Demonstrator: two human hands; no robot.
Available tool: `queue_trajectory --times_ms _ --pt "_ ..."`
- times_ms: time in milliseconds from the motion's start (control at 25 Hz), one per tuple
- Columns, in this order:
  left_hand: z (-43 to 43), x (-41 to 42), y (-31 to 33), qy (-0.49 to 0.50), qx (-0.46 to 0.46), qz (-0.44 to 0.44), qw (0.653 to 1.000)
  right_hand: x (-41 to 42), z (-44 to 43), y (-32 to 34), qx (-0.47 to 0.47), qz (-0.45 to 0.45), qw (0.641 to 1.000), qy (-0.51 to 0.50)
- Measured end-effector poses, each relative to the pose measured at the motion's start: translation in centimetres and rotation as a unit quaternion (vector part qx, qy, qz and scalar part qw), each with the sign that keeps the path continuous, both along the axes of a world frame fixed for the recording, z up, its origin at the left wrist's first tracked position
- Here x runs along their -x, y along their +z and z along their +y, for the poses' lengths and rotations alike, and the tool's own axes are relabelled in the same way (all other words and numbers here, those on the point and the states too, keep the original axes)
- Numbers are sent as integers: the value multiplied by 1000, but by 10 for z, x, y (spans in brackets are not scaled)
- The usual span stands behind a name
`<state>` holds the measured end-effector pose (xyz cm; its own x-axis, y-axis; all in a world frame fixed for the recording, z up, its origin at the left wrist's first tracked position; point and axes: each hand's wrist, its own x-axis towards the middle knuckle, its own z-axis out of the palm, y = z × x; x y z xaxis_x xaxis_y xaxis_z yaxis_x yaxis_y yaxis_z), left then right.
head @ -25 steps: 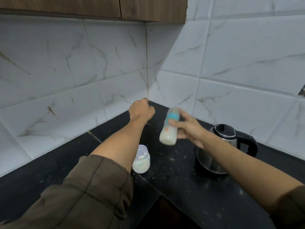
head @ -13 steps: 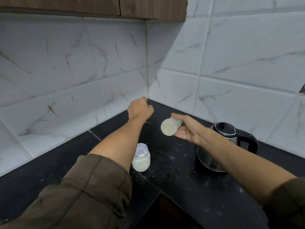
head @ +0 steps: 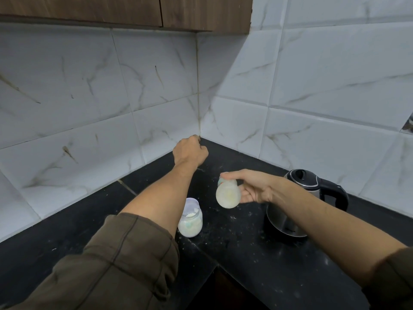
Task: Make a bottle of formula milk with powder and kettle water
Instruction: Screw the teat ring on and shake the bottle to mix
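Between the two hands, the bottle (head: pixel 228 194) has swung from upright to lying over, base toward the camera, gripped by the right hand (head: pixel 257 189), so mixing seems underway. Left hand (head: pixel 190 152) rests fisted, apparently empty, beyond the powder jar (head: pixel 190 221).

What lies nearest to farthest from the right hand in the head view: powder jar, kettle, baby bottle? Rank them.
From the right hand:
1. Baby bottle, gripped in it, base toward camera.
2. Kettle, just behind the wrist, right side.
3. Powder jar, left, beside the left forearm.
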<state>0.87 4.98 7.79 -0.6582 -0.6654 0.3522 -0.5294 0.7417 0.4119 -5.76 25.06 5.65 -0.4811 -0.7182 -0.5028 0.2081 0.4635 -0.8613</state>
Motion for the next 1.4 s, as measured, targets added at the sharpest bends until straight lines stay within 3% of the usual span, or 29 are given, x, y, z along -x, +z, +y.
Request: queue_trajectory --times_ms 80,240,360,440,640,760,840,960,1040,1200,1400 --pt "0 1 0 2 0 -1 1000 1 1 3 17 7 1000 -7" --pt "-4 2 -1 4 -8 -3 1000 12 -1 5 38 -14 990 -134" --pt "-4 4 -2 2 -9 -2 1000 8 0 0 -26 -7 1000 -4" --pt "-4 6 -2 0 -7 -1 1000 7 0 1 -17 0 999 35" --pt "-8 5 -3 7 -8 1 1000 18 -11 -1 54 -6 987 -154" --pt "-8 7 -7 5 -9 -3 1000 9 -9 -5 -12 28 998 -46" --pt "-10 8 -9 6 -11 -4 1000 11 -7 -7 -10 50 998 -33" --pt "-14 9 -13 10 -12 -8 1000 30 -7 -20 42 94 984 -142" --pt "-15 10 -17 10 -17 -13 1000 39 -7 -35 49 170 967 -184" --pt "-14 14 -28 5 -26 -25 999 46 -6 -64 -43 359 919 -155" --pt "-20 15 -48 11 -37 -47 998 46 -6 -93 -134 408 899 -80"
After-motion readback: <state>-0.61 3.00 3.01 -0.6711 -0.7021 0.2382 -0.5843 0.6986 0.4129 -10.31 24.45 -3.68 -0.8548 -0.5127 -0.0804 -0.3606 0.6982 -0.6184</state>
